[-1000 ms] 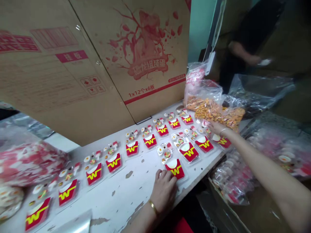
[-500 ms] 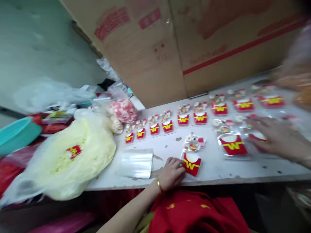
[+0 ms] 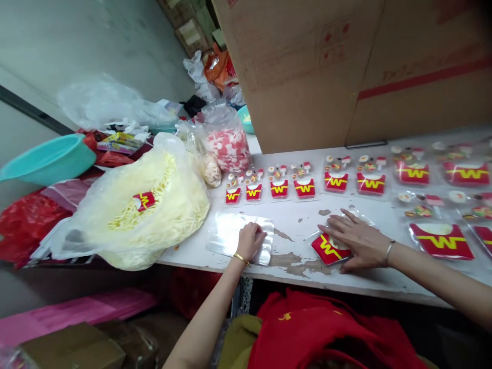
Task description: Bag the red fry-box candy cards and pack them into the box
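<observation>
The left hand [image 3: 250, 242], with a gold bangle [image 3: 241, 259] at the wrist, rests on the clear bags [image 3: 223, 233] near the front edge of the counter [image 3: 307, 209]. Its fingers are curled; whether a bag is pinched between them cannot be determined.

The right hand [image 3: 354, 238] lies palm down, fingers spread and unclenched, over a packet [image 3: 326, 249]. The packet lies tilted on the counter, right of the bags, its red and yellow part exposed and its upper part largely covered by the hand.

A row of packets [image 3: 305, 188] extends along the rear of the counter, in front of a carton [image 3: 300, 82]. More packets lie in front of the row at the right.

Left of the bags sits a sack [image 3: 188, 205] of yellow sticks [image 3: 163, 177], with a red piece [image 3: 144, 201] on them. A bag of red-and-white pieces [image 3: 227, 148] stands behind the sack.
</observation>
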A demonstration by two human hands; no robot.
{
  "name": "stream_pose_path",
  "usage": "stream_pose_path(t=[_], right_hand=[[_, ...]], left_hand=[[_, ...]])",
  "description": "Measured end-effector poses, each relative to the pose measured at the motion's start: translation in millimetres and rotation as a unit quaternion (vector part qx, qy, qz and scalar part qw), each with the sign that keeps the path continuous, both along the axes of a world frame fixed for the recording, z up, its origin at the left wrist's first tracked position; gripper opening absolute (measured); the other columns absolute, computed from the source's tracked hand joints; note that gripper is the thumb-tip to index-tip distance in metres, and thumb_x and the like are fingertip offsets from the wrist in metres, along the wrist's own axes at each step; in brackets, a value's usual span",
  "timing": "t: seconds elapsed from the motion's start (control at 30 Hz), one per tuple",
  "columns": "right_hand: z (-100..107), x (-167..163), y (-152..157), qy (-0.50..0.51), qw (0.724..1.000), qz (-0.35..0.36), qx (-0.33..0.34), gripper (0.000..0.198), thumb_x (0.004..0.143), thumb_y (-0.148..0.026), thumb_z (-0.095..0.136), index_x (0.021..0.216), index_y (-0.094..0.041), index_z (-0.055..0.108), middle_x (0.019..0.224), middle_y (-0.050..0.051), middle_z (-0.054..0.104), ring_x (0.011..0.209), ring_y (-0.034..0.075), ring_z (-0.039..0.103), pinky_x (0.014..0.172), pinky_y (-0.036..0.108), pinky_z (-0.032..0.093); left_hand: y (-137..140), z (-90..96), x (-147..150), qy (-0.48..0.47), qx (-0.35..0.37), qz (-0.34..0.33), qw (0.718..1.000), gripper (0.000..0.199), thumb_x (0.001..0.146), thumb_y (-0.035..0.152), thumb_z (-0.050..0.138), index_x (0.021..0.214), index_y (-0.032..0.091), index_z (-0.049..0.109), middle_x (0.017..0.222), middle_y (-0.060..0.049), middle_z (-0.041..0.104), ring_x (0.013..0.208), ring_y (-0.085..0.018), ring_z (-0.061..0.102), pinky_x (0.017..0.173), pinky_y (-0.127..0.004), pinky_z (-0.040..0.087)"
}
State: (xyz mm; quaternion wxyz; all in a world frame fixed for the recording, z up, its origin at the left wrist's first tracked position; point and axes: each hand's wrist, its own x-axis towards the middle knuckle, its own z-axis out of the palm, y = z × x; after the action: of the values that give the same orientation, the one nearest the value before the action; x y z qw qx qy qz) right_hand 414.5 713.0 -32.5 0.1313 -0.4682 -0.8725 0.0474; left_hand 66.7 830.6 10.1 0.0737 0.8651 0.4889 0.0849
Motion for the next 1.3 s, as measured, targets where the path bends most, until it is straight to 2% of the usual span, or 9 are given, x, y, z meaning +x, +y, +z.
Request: stream_pose_path(t=[0.2, 0.33, 0.47, 0.63, 0.83, 0.93, 1.03, 1.17, 1.3], right_hand=[[16, -38, 11, 0.017, 1.0, -0.02, -0.001, 0.093, 0.069, -0.066, 0.057, 0.14, -0.011, 0.036, 0.122, 0.02, 0.05, 0.113, 0.035, 0.044, 0.097, 0.05, 0.03], [37, -64, 11, 0.044, 0.998, -0.036, 0.02, 0.094, 0.07, -0.066, 0.056, 0.142, -0.011, 0.031, 0.126, 0.02, 0.047, 0.112, 0.035, 0.043, 0.095, 0.048, 0.03], [50, -81, 11, 0.033, 0.999, -0.016, -0.004, 0.093, 0.069, -0.065, 0.057, 0.142, -0.013, 0.032, 0.123, 0.019, 0.049, 0.107, 0.034, 0.044, 0.094, 0.047, 0.029], [46, -84, 10, 0.011, 0.999, -0.015, -0.04, 0.097, 0.068, -0.062, 0.057, 0.144, -0.011, 0.025, 0.11, 0.016, 0.053, 0.098, 0.031, 0.045, 0.086, 0.043, 0.031], [39, -88, 7, 0.003, 0.998, -0.034, -0.061, 0.093, 0.063, -0.06, 0.062, 0.14, -0.016, 0.036, 0.104, 0.014, 0.053, 0.092, 0.029, 0.045, 0.082, 0.041, 0.031], [36, -90, 3, 0.007, 0.997, -0.053, -0.057, 0.089, 0.062, -0.06, 0.062, 0.136, -0.016, 0.041, 0.105, 0.014, 0.053, 0.094, 0.03, 0.044, 0.084, 0.041, 0.031], [33, -94, -2, 0.011, 0.996, -0.073, -0.049, 0.09, 0.061, -0.059, 0.063, 0.136, -0.015, 0.041, 0.106, 0.014, 0.052, 0.095, 0.03, 0.043, 0.085, 0.042, 0.03], [30, -99, -7, 0.014, 0.995, -0.092, -0.046, 0.09, 0.062, -0.058, 0.063, 0.137, -0.015, 0.04, 0.107, 0.015, 0.053, 0.097, 0.031, 0.043, 0.085, 0.042, 0.03], [29, -100, -10, 0.027, 0.993, -0.109, -0.047, 0.088, 0.064, -0.057, 0.062, 0.138, -0.015, 0.039, 0.108, 0.015, 0.053, 0.098, 0.031, 0.044, 0.085, 0.042, 0.031]], left_hand=[[-3, -9.1, -1, 0.0, 0.014, -0.004, 1.0, 0.012, 0.087, 0.027, 0.052, 0.081, 0.018, 0.056, 0.084, -0.002, 0.059, 0.083, -0.017, 0.052, 0.074, -0.03, 0.033], [-12, -2.2, 10, -0.03, -0.007, -0.026, 0.999, 0.016, 0.089, 0.03, 0.049, 0.08, 0.018, 0.055, 0.084, -0.001, 0.059, 0.083, -0.016, 0.052, 0.075, -0.032, 0.031], [-15, -2.3, 20, -0.144, -0.105, -0.032, 0.983, 0.022, 0.089, 0.034, 0.047, 0.077, 0.017, 0.054, 0.075, 0.001, 0.056, 0.073, -0.013, 0.05, 0.071, -0.029, 0.033], [-10, -5.9, 30, -0.247, -0.23, -0.059, 0.94, 0.029, 0.089, 0.041, 0.046, 0.076, 0.016, 0.053, 0.068, 0.002, 0.052, 0.063, -0.01, 0.046, 0.06, -0.023, 0.036], [-24, 10.4, 43, -0.139, -0.12, -0.163, 0.969, 0.027, 0.084, 0.044, 0.054, 0.084, 0.017, 0.058, 0.082, -0.003, 0.058, 0.077, -0.015, 0.052, 0.072, -0.028, 0.04], [-41, 19.5, 50, -0.07, -0.036, -0.162, 0.984, 0.043, 0.071, 0.047, 0.065, 0.103, 0.019, 0.056, 0.102, -0.007, 0.056, 0.094, -0.023, 0.051, 0.081, -0.035, 0.04], [-57, 19.9, 61, -0.005, 0.012, -0.151, 0.988, 0.053, 0.069, 0.03, 0.063, 0.119, 0.02, 0.048, 0.112, -0.009, 0.054, 0.099, -0.025, 0.05, 0.084, -0.038, 0.04], [-63, 15.6, 66, 0.023, 0.037, -0.117, 0.992, 0.04, 0.075, 0.014, 0.048, 0.115, 0.02, 0.049, 0.105, -0.007, 0.057, 0.097, -0.022, 0.051, 0.085, -0.036, 0.04], [-62, 17.7, 51, 0.05, 0.065, -0.082, 0.993, 0.044, 0.072, 0.015, 0.053, 0.116, 0.02, 0.049, 0.105, -0.008, 0.056, 0.1, -0.025, 0.049, 0.086, -0.039, 0.037]])
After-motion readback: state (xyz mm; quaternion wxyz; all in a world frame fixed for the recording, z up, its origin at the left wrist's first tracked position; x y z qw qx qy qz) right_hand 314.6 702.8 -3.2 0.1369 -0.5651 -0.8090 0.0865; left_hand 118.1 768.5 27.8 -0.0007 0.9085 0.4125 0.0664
